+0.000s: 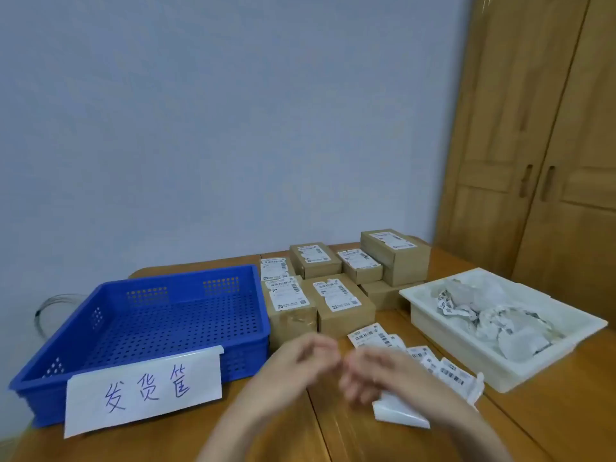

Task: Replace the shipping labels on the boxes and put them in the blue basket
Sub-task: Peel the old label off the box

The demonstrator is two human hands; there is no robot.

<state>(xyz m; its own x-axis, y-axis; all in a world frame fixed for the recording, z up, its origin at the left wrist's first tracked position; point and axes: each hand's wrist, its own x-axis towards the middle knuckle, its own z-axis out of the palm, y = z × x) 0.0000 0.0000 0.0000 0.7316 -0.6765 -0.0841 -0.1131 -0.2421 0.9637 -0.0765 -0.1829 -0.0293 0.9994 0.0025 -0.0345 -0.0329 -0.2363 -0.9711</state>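
Surroundings: a pale blue-grey wall (216, 128) rises behind the wooden counter (550, 418); wooden cupboard doors (540, 145) stand past its right edge.
Blue basket: a perforated plastic blue basket (140, 315) sits at the counter's left edge, nothing visible inside. A white paper sign (143, 390) with handwritten characters hangs on its near wall.
Boxes: several brown cardboard boxes (345, 303), each topped with a white barcoded label, are clustered along the counter's far edge, just right of the basket.
White tray: a rectangular plastic white tray (500, 371) near the right edge holds crumpled label scraps (490, 315).
Loose labels: a fanned row of flat shipping labels (370, 336) lies between boxes and tray, partly hidden by the hands.
Backing paper: a glossy white backing sheet (396, 415) lies under the right hand.
Left hand: the left hand (300, 361) hovers over the near edge, blurred; fingers loosely curled, grip cannot be told.
Right hand: the right hand (383, 375) is close beside it, fingertips nearly meeting; blurred, grip cannot be told.
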